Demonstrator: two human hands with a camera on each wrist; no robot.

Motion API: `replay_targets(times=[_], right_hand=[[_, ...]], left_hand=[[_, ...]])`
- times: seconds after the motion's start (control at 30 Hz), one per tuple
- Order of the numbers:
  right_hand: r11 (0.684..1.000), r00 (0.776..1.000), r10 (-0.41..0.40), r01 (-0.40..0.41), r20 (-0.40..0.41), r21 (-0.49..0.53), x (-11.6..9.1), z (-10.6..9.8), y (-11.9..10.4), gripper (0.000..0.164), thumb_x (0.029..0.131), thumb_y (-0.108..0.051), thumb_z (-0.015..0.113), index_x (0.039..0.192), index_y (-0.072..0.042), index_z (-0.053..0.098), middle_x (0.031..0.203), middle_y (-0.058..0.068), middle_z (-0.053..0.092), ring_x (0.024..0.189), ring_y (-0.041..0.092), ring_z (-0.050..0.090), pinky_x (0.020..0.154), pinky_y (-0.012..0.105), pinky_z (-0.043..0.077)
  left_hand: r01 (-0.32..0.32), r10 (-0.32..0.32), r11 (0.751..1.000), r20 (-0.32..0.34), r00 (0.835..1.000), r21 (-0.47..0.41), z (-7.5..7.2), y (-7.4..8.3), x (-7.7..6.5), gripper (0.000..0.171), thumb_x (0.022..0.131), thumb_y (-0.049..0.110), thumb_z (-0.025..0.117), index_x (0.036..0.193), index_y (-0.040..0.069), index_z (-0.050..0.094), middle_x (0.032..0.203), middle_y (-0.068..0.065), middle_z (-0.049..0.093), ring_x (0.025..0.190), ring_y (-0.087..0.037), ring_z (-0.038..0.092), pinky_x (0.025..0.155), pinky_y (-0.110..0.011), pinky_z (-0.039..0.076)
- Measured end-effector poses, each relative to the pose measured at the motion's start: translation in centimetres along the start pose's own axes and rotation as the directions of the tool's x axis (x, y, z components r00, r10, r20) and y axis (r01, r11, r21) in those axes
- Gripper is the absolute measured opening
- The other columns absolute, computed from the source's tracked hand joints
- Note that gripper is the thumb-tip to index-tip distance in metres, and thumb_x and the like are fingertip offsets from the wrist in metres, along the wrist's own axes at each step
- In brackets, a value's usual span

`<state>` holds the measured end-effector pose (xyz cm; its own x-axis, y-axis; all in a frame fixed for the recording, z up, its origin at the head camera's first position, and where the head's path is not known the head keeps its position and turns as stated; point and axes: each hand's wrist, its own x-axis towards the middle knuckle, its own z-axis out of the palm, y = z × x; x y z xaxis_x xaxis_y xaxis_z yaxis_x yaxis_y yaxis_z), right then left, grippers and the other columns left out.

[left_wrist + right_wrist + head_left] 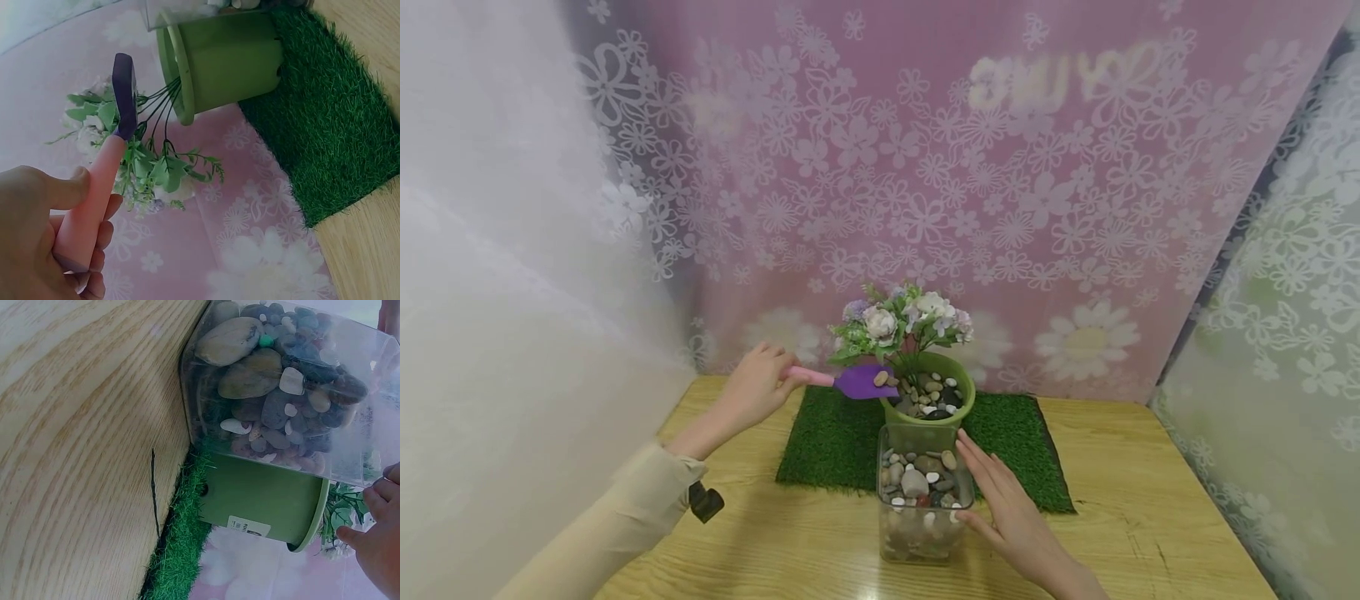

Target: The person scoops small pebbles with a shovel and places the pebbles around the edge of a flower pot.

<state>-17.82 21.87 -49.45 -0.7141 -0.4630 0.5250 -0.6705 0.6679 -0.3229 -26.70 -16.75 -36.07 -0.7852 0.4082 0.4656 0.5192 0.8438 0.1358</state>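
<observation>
My left hand (751,392) grips the pink handle of a small trowel (859,382). Its purple blade carries a couple of pebbles (882,379) at the left rim of a green flowerpot (967,398). Artificial flowers (901,323) stand in the pot among stones and pebbles. In the left wrist view, the trowel (94,200) lies across my curled fingers, its blade seen edge-on. Nearer to me, a clear plastic container (880,533) holds many stones (914,482). My right hand (1011,517) rests at the container's right side, fingers fairly straight along its upper edge.
A green artificial grass mat (831,450) lies under the pot on the wooden table (1112,500). A pink curtain with white flowers (925,167) hangs close behind, and pale sheets (512,250) close in the left and right sides.
</observation>
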Motion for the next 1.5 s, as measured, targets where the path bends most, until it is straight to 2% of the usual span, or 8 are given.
replay_targets(times=[0.13, 0.37, 0.47, 0.63, 0.87, 1.03, 1.2, 1.5], right_hand=[[1.000, 1.000, -0.002, 0.002, 0.003, 0.005, 0.0, 0.0, -0.1, 0.086, 0.092, -0.026, 0.074, 0.161, -0.008, 0.026, 0.167, 0.010, 0.024, 0.149, 0.023, 0.032, 0.118, 0.013, -0.001], [1.000, 1.000, 0.008, -0.008, 0.027, -0.006, 0.0, -0.2, -0.1, 0.085, 0.093, -0.027, 0.073, 0.161, -0.008, 0.025, 0.167, 0.010, 0.023, 0.149, 0.023, 0.032, 0.123, 0.025, 0.009], [1.000, 1.000, 0.012, -0.012, 0.025, -0.005, 0.0, -0.2, -0.1, 0.085, 0.093, -0.027, 0.073, 0.161, -0.009, 0.025, 0.167, 0.010, 0.023, 0.149, 0.023, 0.032, 0.123, 0.022, 0.007], [1.000, 1.000, 0.003, -0.003, 0.004, 0.010, 0.0, 0.0, 0.0, 0.085, 0.092, -0.026, 0.074, 0.161, -0.009, 0.026, 0.167, 0.010, 0.024, 0.148, 0.025, 0.033, 0.118, 0.013, -0.001], [1.000, 0.999, 0.022, -0.022, 0.027, 0.002, -0.1, -0.1, 0.0, 0.086, 0.093, -0.029, 0.073, 0.162, -0.011, 0.024, 0.169, 0.006, 0.019, 0.150, 0.023, 0.030, 0.122, 0.020, 0.004], [1.000, 0.999, 0.022, -0.021, 0.035, -0.014, -0.2, -0.1, 0.1, 0.086, 0.094, -0.029, 0.073, 0.162, -0.010, 0.024, 0.168, 0.008, 0.020, 0.150, 0.022, 0.030, 0.123, 0.036, 0.017], [1.000, 1.000, 0.011, -0.010, 0.026, -0.024, -0.2, 0.0, 0.1, 0.086, 0.093, -0.028, 0.074, 0.161, -0.009, 0.025, 0.167, 0.011, 0.023, 0.150, 0.022, 0.031, 0.119, 0.045, 0.026], [1.000, 1.000, 0.002, -0.002, 0.021, -0.007, -0.2, -0.1, -0.1, 0.086, 0.093, -0.027, 0.074, 0.161, -0.007, 0.025, 0.167, 0.011, 0.023, 0.149, 0.023, 0.031, 0.122, 0.021, 0.004]], left_hand=[[0.013, -0.014, 1.000, 0.012, 1.000, 0.024, 0.4, -0.1, 0.9, 0.018, 0.096, 0.022, 0.070, 0.091, 0.005, 0.071, 0.083, -0.006, 0.063, 0.080, -0.024, 0.050, 0.077, -0.041, 0.043], [-0.043, 0.034, 0.992, 0.072, 0.997, 0.120, 0.8, 0.3, 3.0, 0.017, 0.096, 0.020, 0.069, 0.096, 0.004, 0.074, 0.086, -0.005, 0.066, 0.081, -0.022, 0.052, 0.083, -0.039, 0.042], [-0.058, 0.043, 0.985, 0.095, 0.995, 0.160, 0.8, 0.8, 4.0, 0.019, 0.096, 0.023, 0.069, 0.097, 0.005, 0.074, 0.088, -0.006, 0.065, 0.083, -0.023, 0.052, 0.082, -0.039, 0.044], [-0.075, 0.052, 0.967, 0.101, 0.994, 0.244, 0.1, 1.8, 5.2, 0.025, 0.094, 0.030, 0.072, 0.093, 0.005, 0.073, 0.089, -0.007, 0.065, 0.090, -0.026, 0.055, 0.085, -0.040, 0.047], [-0.051, 0.000, 0.930, 0.138, 0.990, 0.364, -0.8, 2.8, 6.1, 0.030, 0.089, 0.031, 0.077, 0.098, 0.003, 0.072, 0.096, -0.008, 0.065, 0.096, -0.026, 0.053, 0.088, -0.039, 0.047], [-0.013, -0.021, 0.957, 0.114, 0.993, 0.290, -0.9, 2.2, 5.4, 0.026, 0.093, 0.029, 0.073, 0.101, 0.004, 0.072, 0.100, -0.010, 0.067, 0.101, -0.028, 0.054, 0.098, -0.044, 0.045], [0.007, -0.022, 0.986, 0.083, 0.996, 0.168, -1.0, 1.3, 3.8, 0.026, 0.095, 0.030, 0.072, 0.098, 0.004, 0.074, 0.088, -0.007, 0.065, 0.090, -0.027, 0.053, 0.087, -0.044, 0.045], [-0.017, 0.016, 1.000, 0.069, 0.998, 0.020, -1.2, 0.3, 1.1, 0.023, 0.094, 0.028, 0.072, 0.095, 0.006, 0.075, 0.085, -0.004, 0.061, 0.082, -0.023, 0.048, 0.077, -0.043, 0.043]])
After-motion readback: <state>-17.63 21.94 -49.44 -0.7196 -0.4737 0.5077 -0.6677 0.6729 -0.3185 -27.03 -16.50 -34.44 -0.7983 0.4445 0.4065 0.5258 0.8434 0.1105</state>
